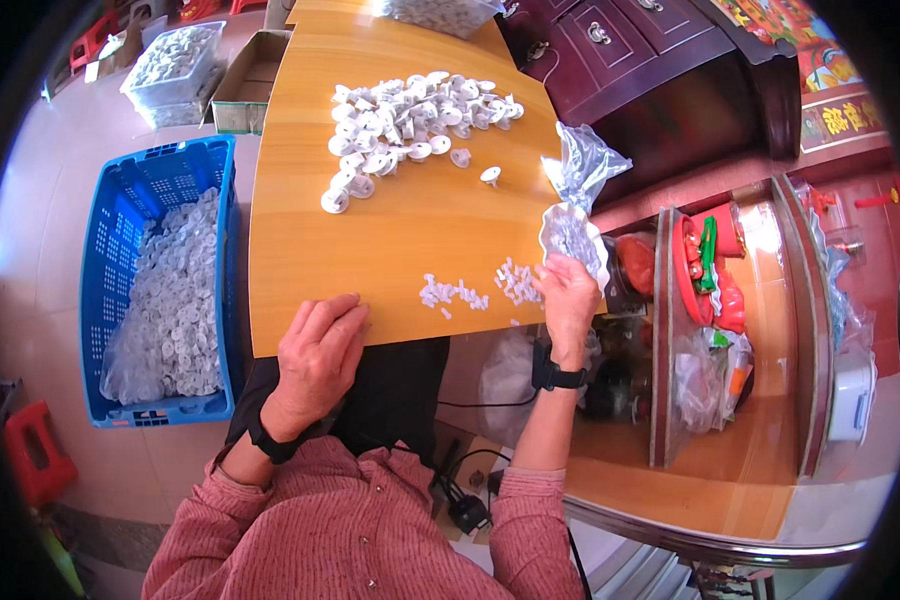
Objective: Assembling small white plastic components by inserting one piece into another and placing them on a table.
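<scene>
The left hand (320, 355) is at the near edge of the worktop (420, 235), low centre of the frame, its grip partly curled with fingers close together; whether it holds anything I cannot tell. The right hand (570, 295), right of centre, has its fingers bent down, and its grip hides whatever may be in it. The small white pieces (518, 283) lie just left of those fingers, with a second cluster (454, 292) farther left.

A wavy-rimmed dish (598, 250) of small pieces stands directly above the right hand, which overlaps its lower edge. A clear plastic bag (582, 165) lies just above the dish. White round parts (410, 125) are heaped in the upper centre. At left on the floor, a blue crate (155, 412) holds many more; a cardboard box (240, 118) stands above it. Dark drawers (610, 45) fill the upper right, shelves (662, 340) the right.
</scene>
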The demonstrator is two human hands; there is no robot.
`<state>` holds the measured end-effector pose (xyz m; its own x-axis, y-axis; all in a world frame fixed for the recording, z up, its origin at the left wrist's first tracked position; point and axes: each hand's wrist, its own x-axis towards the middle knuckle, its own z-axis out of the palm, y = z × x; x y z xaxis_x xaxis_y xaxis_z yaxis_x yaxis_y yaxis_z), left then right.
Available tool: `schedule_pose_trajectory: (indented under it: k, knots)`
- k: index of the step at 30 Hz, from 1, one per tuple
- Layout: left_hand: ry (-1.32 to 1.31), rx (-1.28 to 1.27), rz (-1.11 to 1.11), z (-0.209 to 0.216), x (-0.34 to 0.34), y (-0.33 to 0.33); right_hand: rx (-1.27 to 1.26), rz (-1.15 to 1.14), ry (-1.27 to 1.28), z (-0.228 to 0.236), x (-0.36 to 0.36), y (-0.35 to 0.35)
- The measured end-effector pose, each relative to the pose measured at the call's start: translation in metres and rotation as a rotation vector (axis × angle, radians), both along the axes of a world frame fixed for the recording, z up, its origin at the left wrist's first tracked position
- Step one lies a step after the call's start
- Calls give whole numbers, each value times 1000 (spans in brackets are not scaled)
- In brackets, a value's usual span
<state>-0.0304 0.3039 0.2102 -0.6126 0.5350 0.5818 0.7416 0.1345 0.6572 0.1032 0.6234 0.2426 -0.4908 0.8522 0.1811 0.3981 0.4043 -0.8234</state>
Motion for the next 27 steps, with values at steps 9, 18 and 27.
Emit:
schedule_pose_trajectory:
  k: [9,18,27]
  knots:
    - [-2,2,1,0,2,2,346,191,-276,13,6,-16]
    - [9,-17,7,1,2,3,398,320,-288,8,19,-40]
    - [15,-23,15,2,3,4,453,208,-373,9,35,-43]
